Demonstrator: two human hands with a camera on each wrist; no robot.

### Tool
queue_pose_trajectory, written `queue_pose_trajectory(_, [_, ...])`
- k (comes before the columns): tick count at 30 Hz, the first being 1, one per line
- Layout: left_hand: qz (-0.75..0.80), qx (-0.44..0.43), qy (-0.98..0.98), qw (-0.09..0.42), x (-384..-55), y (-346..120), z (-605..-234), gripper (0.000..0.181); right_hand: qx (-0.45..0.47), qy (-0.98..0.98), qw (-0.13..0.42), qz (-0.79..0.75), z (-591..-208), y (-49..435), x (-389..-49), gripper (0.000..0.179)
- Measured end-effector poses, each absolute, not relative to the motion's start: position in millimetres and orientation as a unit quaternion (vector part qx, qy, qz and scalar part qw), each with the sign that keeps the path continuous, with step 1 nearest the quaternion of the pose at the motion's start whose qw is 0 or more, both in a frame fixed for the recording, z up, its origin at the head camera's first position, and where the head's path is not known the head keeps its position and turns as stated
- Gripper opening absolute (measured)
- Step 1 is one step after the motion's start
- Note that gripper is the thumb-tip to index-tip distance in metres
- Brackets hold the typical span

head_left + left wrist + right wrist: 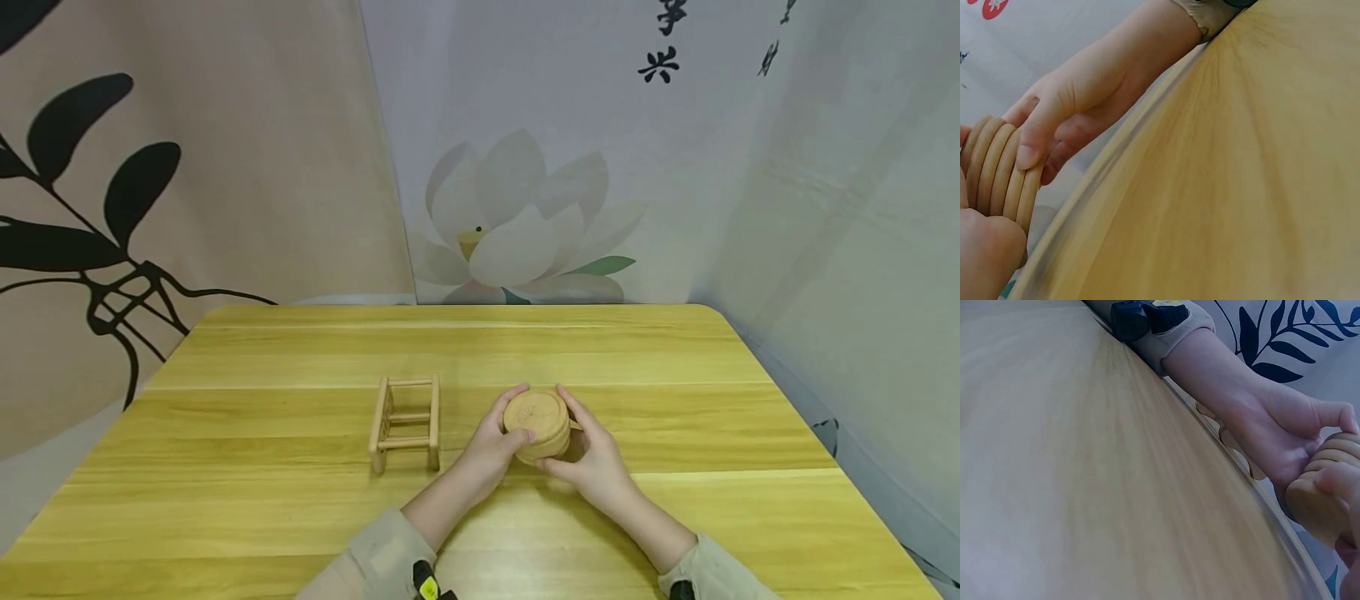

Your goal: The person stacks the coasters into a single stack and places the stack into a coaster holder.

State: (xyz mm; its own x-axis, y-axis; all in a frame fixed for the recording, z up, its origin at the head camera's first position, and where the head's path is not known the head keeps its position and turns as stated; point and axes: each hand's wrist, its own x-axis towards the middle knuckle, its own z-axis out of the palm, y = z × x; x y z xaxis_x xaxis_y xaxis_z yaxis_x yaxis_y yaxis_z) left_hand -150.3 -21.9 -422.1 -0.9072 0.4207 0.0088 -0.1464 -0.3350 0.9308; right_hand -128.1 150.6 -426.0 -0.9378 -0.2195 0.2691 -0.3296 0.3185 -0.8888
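A stack of several round wooden coasters [537, 412] is held above the table in both hands. My left hand [489, 450] grips it from the left, thumb over the pale top face. From the right, my right hand [597, 465] pinches the stack's edge between thumb and fingers. One coaster edge juts out on that side. In the left wrist view the coasters [999, 165] stand edge to edge, with the right thumb on the outermost ones. The right wrist view has the coasters [1317, 511] at its right border, partly hidden by fingers.
A small wooden rack [408, 443] with upright ends and crossbars stands on the table [262, 500], left of the hands. Behind the table's far edge hangs a printed curtain [300, 167] with a flower and leaves.
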Motion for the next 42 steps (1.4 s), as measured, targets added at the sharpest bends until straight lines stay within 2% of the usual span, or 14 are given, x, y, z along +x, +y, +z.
queue_pose_trajectory(9, [0.834,0.114,0.507,0.186,-153,-19,-422,0.069,0.143,-0.804,0.047,0.575,-398,144,-117,0.089])
queue_pose_trajectory(15, [0.849,0.126,0.477,0.192,-155,-17,-422,0.068,0.122,-0.791,0.050,0.598,-398,143,-118,0.088])
queue_pose_trajectory(24, [0.863,0.123,0.452,0.190,-155,-14,-422,0.067,0.130,-0.779,0.074,0.608,-399,143,-118,0.086])
queue_pose_trajectory(33, [0.866,0.133,0.441,0.195,-156,-14,-422,0.068,0.136,-0.773,0.076,0.615,-399,143,-118,0.085])
queue_pose_trajectory(42, [0.892,0.135,0.378,0.207,-156,-15,-420,0.071,0.150,-0.781,0.129,0.593,-396,132,-120,0.079])
